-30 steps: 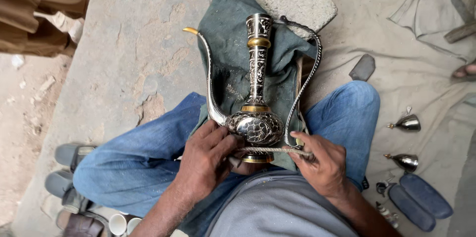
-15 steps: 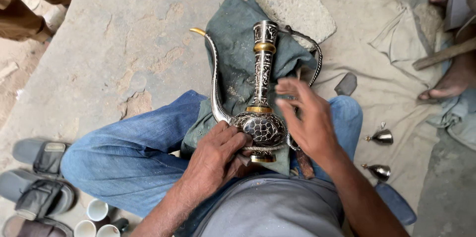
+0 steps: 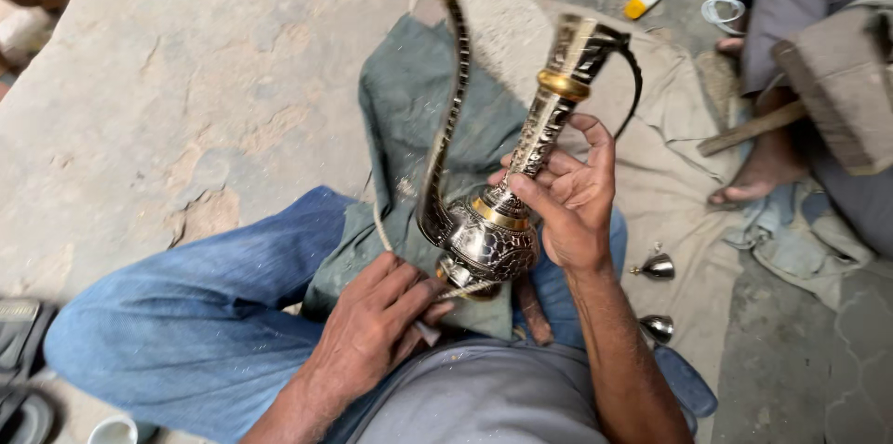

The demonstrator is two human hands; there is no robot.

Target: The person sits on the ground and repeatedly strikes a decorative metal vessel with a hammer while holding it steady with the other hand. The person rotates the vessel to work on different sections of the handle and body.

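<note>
An ornate metal ewer (image 3: 488, 230) with a tall engraved neck, gold bands, a long curved spout and a thin looping handle is tilted over my lap. My right hand (image 3: 567, 198) grips its neck just above the round body. My left hand (image 3: 377, 328) is under the base, fingers closed on a thin cord or strip (image 3: 456, 292) that runs along the ewer's foot. A grey-green cloth (image 3: 409, 119) lies over my blue-jeaned legs beneath it.
Two small metal lids or finials (image 3: 656, 265) lie on a beige cloth (image 3: 670, 174) at the right. Another person's bare foot (image 3: 753, 174) and a wooden mallet (image 3: 819, 100) are at upper right. Sandals (image 3: 23, 351) and a white cup (image 3: 116, 430) sit at lower left.
The ewer has been lifted and tilted toward the camera. My right hand moved from the handle side up to the neck. My left hand stayed at the base.
</note>
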